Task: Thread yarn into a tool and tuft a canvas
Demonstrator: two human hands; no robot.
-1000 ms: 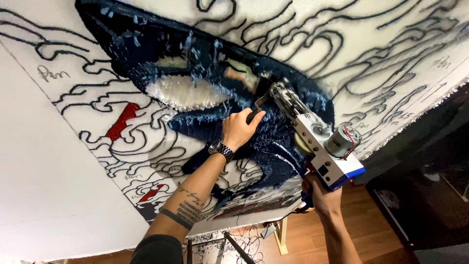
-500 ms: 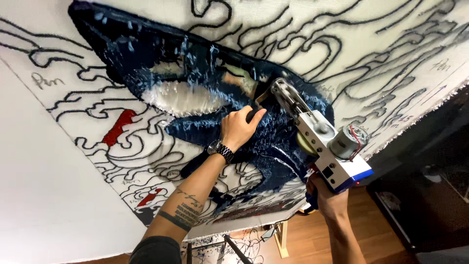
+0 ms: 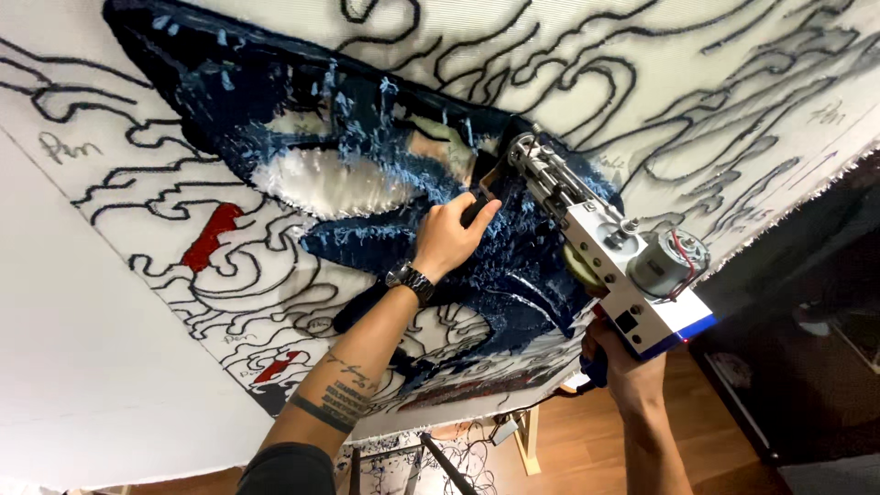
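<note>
Left hand (image 3: 449, 240), fingers curled round the front handle of the tufting gun (image 3: 605, 252); right hand (image 3: 623, 367) grips its rear handle, nose against the cloth (image 3: 275, 229).

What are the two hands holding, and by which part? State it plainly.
Both hold one tufting gun. The left hand grips its black front handle near the nose; the right hand grips the rear handle under the body. The nose meets the cloth.

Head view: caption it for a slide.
Both hands, left hand and right hand, press a tufting gun into dark blue yarn on stretched cloth.
</note>
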